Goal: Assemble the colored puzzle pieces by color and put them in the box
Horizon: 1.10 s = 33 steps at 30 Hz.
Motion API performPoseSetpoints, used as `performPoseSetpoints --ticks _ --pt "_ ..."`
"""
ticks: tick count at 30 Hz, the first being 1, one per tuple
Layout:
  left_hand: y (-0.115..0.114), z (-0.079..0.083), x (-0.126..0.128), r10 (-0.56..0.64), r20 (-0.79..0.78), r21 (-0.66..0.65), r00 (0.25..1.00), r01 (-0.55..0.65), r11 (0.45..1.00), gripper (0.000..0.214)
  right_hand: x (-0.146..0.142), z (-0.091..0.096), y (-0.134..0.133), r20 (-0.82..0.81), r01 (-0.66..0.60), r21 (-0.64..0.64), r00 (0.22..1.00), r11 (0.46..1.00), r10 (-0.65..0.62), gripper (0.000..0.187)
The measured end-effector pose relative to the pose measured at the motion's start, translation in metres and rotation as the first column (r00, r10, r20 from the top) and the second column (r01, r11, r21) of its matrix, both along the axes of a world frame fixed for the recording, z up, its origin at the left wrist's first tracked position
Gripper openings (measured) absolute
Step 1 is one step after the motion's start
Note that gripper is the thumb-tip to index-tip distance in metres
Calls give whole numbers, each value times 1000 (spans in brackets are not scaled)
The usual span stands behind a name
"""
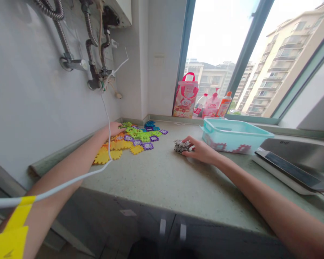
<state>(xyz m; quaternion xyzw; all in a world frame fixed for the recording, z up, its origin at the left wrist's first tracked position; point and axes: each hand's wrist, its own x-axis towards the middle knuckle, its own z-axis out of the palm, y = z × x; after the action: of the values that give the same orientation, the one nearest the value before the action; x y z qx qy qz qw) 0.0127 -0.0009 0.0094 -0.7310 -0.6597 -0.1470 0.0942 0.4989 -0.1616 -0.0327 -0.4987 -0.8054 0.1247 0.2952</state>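
My left hand reaches into a pile of flat plastic building tiles in yellow, green, purple and blue, near the wall; its fingers rest on the tiles, and I cannot see whether they grip one. My right hand lies on the countertop with its fingers closed round a small grey clump of pieces. The two hands are well apart.
A light blue plastic bin stands just right of my right hand. A silver appliance lies at the far right. A pink bag and bottles sit on the windowsill. A white cable hangs across my left arm.
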Motion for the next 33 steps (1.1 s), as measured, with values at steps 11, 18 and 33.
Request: performPoseSetpoints --ticks 11,18,33 --pt "-9 30 -7 122 60 222 991 -133 966 45 4 -1 -1 -29 -15 -15 999 1000 14 47" --pt "-23 44 -13 142 -40 51 989 -140 989 33 2 -2 -2 -10 19 -20 1000 1000 -19 51" --pt "-7 2 -7 -1 -193 35 981 8 999 32 2 4 -5 20 -10 -91 1000 996 12 57"
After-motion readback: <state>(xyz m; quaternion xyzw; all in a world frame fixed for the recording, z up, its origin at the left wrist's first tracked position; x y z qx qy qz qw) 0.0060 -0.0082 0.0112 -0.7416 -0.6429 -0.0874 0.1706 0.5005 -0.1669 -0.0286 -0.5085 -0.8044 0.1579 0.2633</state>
